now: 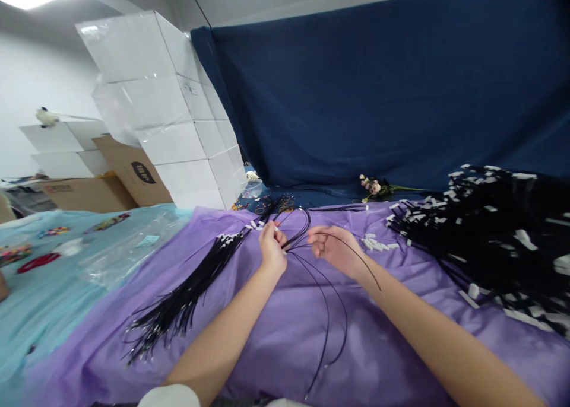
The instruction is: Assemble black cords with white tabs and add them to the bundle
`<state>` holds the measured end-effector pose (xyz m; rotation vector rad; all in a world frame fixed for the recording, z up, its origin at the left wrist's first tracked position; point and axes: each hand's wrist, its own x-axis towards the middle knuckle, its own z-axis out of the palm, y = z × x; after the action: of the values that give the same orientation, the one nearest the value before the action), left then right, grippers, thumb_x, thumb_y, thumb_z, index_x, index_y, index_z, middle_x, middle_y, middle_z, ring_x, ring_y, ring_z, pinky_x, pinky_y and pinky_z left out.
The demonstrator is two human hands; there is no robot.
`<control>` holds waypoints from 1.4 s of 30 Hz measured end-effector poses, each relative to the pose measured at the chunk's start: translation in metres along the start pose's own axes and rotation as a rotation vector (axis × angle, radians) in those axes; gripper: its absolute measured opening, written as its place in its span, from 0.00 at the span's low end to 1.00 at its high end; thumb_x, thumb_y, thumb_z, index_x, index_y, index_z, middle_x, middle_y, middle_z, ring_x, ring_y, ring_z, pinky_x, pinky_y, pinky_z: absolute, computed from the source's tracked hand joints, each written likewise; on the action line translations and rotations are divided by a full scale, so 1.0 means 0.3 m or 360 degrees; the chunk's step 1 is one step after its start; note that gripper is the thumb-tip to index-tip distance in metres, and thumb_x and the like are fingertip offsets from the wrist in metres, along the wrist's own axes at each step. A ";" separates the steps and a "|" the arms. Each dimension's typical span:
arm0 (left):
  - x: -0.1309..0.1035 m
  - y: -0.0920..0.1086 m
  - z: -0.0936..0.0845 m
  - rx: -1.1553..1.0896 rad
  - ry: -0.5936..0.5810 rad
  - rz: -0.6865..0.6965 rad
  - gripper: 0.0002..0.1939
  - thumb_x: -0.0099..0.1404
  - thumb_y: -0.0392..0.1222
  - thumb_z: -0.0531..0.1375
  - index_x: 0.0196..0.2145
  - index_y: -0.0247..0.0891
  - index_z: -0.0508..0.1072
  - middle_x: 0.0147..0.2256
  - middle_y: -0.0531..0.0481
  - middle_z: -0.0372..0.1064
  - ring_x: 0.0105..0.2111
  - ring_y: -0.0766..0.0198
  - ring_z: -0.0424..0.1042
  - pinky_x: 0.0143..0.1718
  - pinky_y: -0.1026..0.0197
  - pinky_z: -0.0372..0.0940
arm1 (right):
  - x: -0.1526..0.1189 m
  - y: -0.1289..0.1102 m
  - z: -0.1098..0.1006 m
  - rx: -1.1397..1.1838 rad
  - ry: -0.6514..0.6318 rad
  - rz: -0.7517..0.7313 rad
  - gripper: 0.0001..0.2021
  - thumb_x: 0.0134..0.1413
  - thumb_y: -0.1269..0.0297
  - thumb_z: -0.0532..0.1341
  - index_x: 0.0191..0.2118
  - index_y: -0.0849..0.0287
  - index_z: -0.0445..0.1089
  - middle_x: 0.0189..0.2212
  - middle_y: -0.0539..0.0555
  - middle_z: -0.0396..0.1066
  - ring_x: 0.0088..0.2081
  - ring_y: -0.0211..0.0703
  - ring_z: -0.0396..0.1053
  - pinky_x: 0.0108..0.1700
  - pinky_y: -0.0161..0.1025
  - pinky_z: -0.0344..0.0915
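My left hand [273, 244] is closed around a small bunch of thin black cords [304, 220], which loop up and over to the right of it. Two loose cord ends hang below onto the purple cloth [285, 330]. My right hand [333, 250] is just to the right, fingers curled together at a black cord [363, 261] that arcs back over the hand and wrist. Left of my left hand lies a neat bundle of black cords [196, 282] with white tags at its upper end. Small white tags [378, 242] lie beyond my right wrist.
A large heap of black cords with white tags [490, 235] covers the right side. Artificial flowers [374, 186] lie at the back before a dark blue curtain [383, 86]. White boxes [191, 140] stand stacked at left, near a clear plastic bag [129, 253] on turquoise cloth [48, 312].
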<state>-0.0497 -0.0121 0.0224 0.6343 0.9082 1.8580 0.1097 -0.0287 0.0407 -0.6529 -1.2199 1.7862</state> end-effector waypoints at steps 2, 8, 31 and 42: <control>0.000 0.003 0.000 0.0003 0.0013 -0.0055 0.11 0.58 0.49 0.57 0.28 0.38 0.63 0.14 0.62 0.45 0.11 0.75 0.44 0.14 0.70 0.40 | 0.006 -0.010 -0.024 0.0020 0.0100 -0.0062 0.16 0.51 0.62 0.47 0.39 0.62 0.68 0.36 0.58 0.71 0.27 0.38 0.65 0.32 0.36 0.63; 0.007 0.010 -0.003 -0.0042 0.0075 -0.0230 0.11 0.59 0.48 0.56 0.29 0.38 0.63 0.14 0.62 0.44 0.11 0.75 0.44 0.14 0.70 0.41 | 0.022 -0.043 -0.104 0.0401 0.0265 -0.0283 0.15 0.51 0.60 0.47 0.40 0.55 0.66 0.36 0.52 0.71 0.29 0.40 0.65 0.33 0.40 0.64; 0.014 0.017 -0.002 -0.0227 0.0033 -0.0520 0.09 0.63 0.42 0.52 0.27 0.36 0.62 0.14 0.62 0.43 0.11 0.75 0.42 0.13 0.69 0.37 | 0.036 -0.100 -0.147 0.0891 0.0390 -0.0687 0.10 0.47 0.62 0.65 0.36 0.52 0.66 0.17 0.40 0.54 0.18 0.29 0.56 0.34 0.35 0.67; 0.006 0.017 -0.004 -0.0309 -0.0062 -0.0483 0.09 0.62 0.43 0.53 0.27 0.36 0.62 0.14 0.61 0.43 0.11 0.75 0.44 0.13 0.70 0.37 | 0.026 -0.054 -0.097 0.0553 0.0026 -0.0405 0.08 0.46 0.60 0.66 0.32 0.55 0.71 0.34 0.47 0.68 0.34 0.37 0.69 0.38 0.38 0.67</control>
<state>-0.0541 -0.0122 0.0257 0.3877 0.7420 1.6297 0.1345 -0.0057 0.0446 -0.2968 -0.9047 1.7149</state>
